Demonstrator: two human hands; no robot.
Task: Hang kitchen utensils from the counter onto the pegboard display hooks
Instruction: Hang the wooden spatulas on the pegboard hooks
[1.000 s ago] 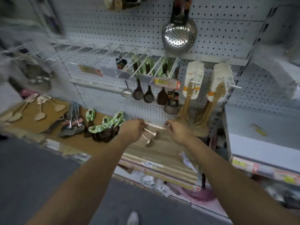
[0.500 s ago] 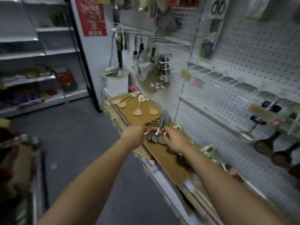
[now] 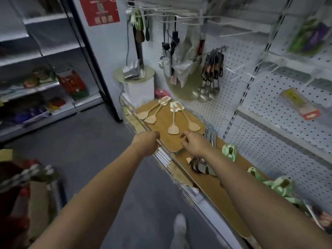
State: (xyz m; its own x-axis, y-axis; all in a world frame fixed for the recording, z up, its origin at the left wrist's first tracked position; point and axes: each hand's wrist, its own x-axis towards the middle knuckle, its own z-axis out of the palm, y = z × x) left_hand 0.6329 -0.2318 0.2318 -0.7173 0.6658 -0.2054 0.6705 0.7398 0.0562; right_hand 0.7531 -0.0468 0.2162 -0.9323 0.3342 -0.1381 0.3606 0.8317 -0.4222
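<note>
Pegboard (image 3: 212,112) fills the wall from 12 to 3 o'clock, hooks (image 3: 239,71) sticking out, some bare, some loaded with ladles (image 3: 206,94). Desk (image 3: 165,126) runs under it, brown top, front edge toward the aisle. Task items lie on the desk: four wooden spatulas (image 3: 173,121) at 12 o'clock of the hands, metal bundle (image 3: 210,133) just beside the right hand at its 2 o'clock, green-tagged utensils (image 3: 229,152) further along at 4 o'clock. Left hand (image 3: 147,142) is at the desk's front edge, fingers curled over; can't tell if they clamp the edge or something thin. Right hand (image 3: 195,144) hovers over the desk near the spatula blades, fingers apart and loosely bent, holding nothing. Nothing picked yet, my read. Risks: frame is motion-blurred, so head is swinging and a fast reach could knock a spatula off the front edge; grabbing by the blade rather than the carded handle end leaves the hang hole badly placed for a hook; protruding hooks could snag the forearm on the way up.
</note>
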